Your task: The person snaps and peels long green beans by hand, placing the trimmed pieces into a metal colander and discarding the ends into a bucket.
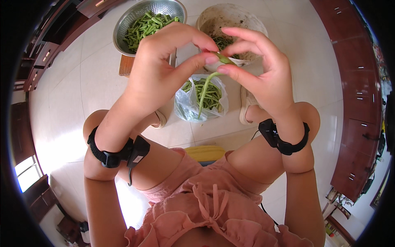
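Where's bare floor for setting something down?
Bare tile lies left of the steel bowl and between the white bucket and the right-hand cabinets. Crowded beneath the left hand and right hand: bowl, bucket and bag of beans sit close together.

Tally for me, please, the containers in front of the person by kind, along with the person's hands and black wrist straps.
Metal bowl: 1
Whitish bucket: 1
Clear plastic bag: 1
Hands: 2 (left hand, right hand)
Black wrist straps: 2 (left strap, right strap)
Total: 7
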The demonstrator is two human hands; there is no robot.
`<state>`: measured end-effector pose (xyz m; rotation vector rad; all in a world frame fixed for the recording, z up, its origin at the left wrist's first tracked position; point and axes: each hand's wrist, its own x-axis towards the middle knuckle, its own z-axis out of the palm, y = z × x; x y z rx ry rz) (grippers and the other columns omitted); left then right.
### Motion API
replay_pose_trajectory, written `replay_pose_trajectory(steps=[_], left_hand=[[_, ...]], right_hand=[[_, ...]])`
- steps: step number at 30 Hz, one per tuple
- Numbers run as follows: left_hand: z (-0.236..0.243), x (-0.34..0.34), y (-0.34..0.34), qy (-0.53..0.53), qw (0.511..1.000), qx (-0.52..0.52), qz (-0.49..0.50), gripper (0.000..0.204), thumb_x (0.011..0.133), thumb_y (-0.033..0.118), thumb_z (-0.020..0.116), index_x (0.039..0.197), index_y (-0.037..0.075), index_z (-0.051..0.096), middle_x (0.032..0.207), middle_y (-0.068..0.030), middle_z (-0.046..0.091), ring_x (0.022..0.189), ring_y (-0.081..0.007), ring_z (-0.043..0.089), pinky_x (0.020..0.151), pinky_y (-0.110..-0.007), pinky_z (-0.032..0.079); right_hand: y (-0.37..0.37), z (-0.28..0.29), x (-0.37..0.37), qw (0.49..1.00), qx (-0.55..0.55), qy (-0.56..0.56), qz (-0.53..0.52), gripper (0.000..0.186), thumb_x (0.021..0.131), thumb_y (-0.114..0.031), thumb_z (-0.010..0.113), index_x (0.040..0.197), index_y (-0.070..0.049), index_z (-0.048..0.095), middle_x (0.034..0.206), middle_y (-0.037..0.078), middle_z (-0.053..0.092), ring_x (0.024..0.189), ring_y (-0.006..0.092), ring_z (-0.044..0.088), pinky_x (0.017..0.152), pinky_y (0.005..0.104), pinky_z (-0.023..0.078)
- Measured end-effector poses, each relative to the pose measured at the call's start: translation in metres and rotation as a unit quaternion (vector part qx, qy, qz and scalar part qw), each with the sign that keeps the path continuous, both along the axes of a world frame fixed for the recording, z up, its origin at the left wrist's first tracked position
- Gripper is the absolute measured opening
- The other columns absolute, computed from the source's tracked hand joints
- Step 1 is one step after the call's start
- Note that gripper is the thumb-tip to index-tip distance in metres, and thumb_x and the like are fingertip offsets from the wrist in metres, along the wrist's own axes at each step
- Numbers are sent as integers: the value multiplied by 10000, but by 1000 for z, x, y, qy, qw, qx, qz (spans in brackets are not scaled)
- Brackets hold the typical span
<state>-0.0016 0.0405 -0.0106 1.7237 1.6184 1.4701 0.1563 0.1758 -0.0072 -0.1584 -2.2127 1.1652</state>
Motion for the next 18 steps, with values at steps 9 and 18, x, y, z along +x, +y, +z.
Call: replay_pose_trajectory(steps=[9, 18], left_hand=[[12, -11, -5, -166, 984, 1, 66, 137, 927, 77, 570, 1047, 18, 601, 960, -33, 643, 928, -104, 582, 870, -242, 427], [26, -7, -3, 197, 978, 34, 67, 260, 811, 9, 616, 1070, 2, 609, 976, -99, 624, 924, -203, 576, 854, -304, 429]], right_hand=[[11, -12, 0, 997, -61, 34, 33, 281, 707, -67, 773, 962, -15, 668, 926, 83, 675, 877, 185, 593, 815, 311, 449], [14, -4, 4, 998, 49, 47, 12, 166, 701, -66, 767, 832, -9, 683, 768, 74, 652, 769, 217, 568, 705, 329, 452]])
